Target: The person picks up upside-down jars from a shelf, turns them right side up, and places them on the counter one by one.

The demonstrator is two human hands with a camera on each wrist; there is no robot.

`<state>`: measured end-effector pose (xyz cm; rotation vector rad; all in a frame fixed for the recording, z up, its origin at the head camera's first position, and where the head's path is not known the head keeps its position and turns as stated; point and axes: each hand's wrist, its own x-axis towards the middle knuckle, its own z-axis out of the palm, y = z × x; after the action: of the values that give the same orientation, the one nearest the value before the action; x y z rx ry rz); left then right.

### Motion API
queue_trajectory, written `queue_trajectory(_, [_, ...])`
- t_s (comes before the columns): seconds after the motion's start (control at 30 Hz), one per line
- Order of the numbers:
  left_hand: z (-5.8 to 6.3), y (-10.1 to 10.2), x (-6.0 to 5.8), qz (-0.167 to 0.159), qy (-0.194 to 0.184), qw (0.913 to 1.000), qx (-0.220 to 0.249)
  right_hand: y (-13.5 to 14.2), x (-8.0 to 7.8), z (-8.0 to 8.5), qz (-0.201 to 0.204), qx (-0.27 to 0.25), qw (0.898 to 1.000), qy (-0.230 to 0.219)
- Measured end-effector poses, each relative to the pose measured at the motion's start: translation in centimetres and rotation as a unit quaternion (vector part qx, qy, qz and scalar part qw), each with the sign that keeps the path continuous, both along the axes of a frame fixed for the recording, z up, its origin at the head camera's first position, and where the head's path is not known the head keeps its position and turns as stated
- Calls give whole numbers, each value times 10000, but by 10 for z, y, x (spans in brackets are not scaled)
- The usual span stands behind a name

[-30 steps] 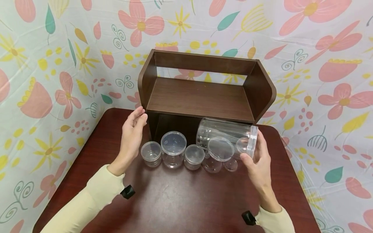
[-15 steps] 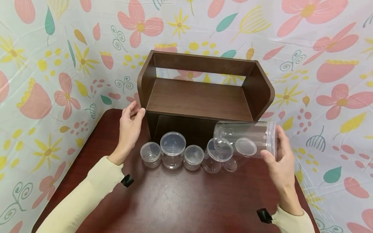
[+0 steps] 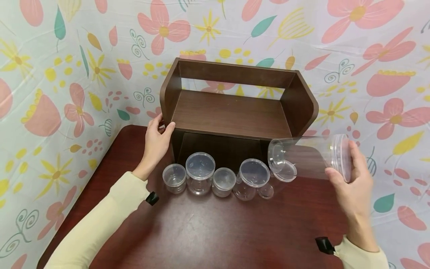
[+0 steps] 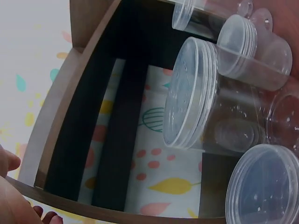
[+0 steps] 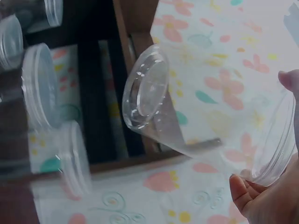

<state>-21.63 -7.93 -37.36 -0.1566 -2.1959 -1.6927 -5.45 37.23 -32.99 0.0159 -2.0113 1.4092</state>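
Note:
My right hand [image 3: 354,179] grips a tall clear plastic jar [image 3: 309,157] by its lid end. The jar lies sideways in the air at the right of a dark brown two-tier desk shelf [image 3: 231,112], its base pointing left. In the right wrist view, the thumb and fingers clasp the jar's lid [image 5: 275,144], and the clear base [image 5: 147,88] faces away. My left hand [image 3: 156,144] pinches the shelf's left side edge, thumb in front and fingers on the outer side. In the left wrist view, the panel edge [image 4: 74,203] passes between thumb and fingers.
Several clear lidded jars of different sizes line the table [image 3: 215,228] before the shelf's lower tier, including a small one [image 3: 174,179] at the left, a larger one [image 3: 200,168] beside it and a wide-lidded one [image 3: 254,173] further right. A flowered cloth [image 3: 111,56] hangs behind.
My right hand has carried the tall jar rightward, away from the shelf front. My left hand has moved in from beside the shelf to grip its left edge. The row of jars stays put.

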Motion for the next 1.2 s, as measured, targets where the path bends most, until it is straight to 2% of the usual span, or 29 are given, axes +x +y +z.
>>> queue_trajectory(0.37, [-5, 3, -11, 242, 129, 9989, -386, 29, 8, 24, -814, 864, 9922, -381])
queue_trajectory(0.57, [-7, 2, -15, 320, 183, 9981, -499, 41, 10, 35, -941, 1273, 9862, -475])
queue_trajectory(0.7, [-7, 1, -16, 334, 182, 9976, -584, 48, 11, 44, -1143, 1494, 9790, -782])
queue_trajectory(0.9, [-6, 1, -17, 388, 225, 9968, -666, 62, 8, 48, -963, 1807, 9726, -1102])
queue_trajectory(1.03, [-6, 1, -18, 445, 260, 9958, -762, 71, 6, 44, -1042, 2235, 9603, -1303])
queue_trajectory(1.2, [-6, 1, -19, 462, 233, 9950, -849, 81, 2, 33, -915, 2660, 9409, -1883])
